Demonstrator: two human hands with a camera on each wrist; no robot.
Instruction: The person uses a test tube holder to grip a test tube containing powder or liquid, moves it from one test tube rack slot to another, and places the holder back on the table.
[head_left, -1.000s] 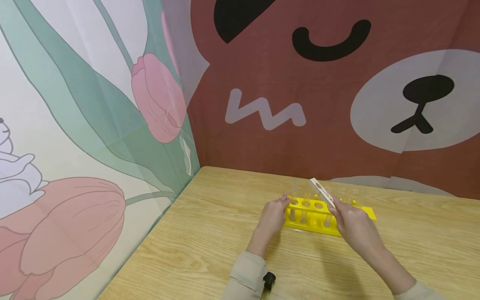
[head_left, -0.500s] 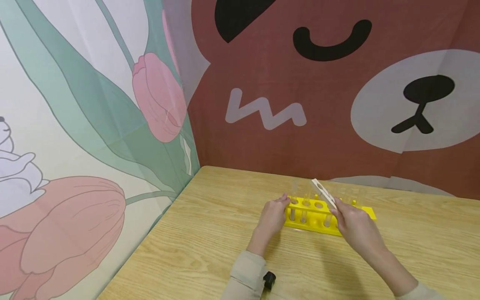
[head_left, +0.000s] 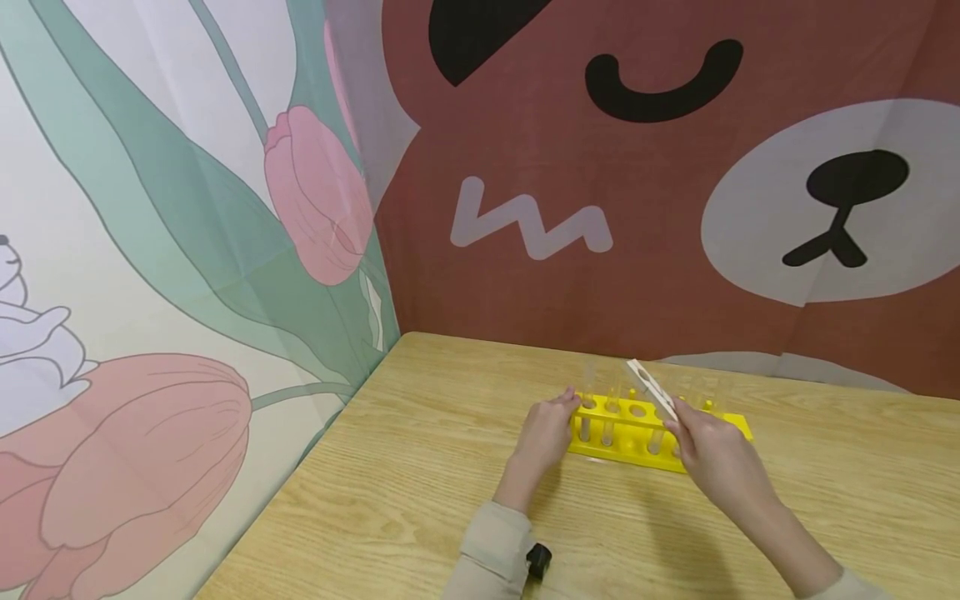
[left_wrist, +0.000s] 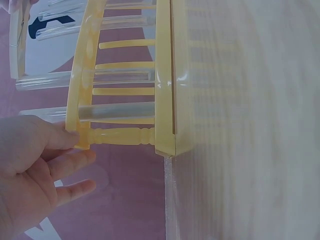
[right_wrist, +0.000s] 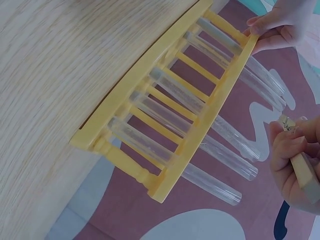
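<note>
A yellow test tube rack (head_left: 626,458) stands on the table with several clear test tubes (right_wrist: 227,155) upright in it. My left hand (head_left: 546,427) pinches the upper bar at the rack's left end between thumb and forefinger; its other fingers (left_wrist: 77,190) stick out below. In my right hand (head_left: 716,454) is a pale wooden test tube holder (head_left: 651,390), slanting up and left above the rack. Its free end comes near a tube's mouth in the left wrist view, and no tube shows between its arms. The right hand hides part of the rack's right side.
Wood-grain table (head_left: 360,492) extends around the rack. A printed cloth (head_left: 540,300) with a bear face hangs right behind the table's back edge, and another with tulips (head_left: 150,450) runs along the left. Something small and black (head_left: 538,562) sits by the left sleeve.
My right hand and the test tube holder have shifted slightly right and down. The left hand and the rack have stayed in place.
</note>
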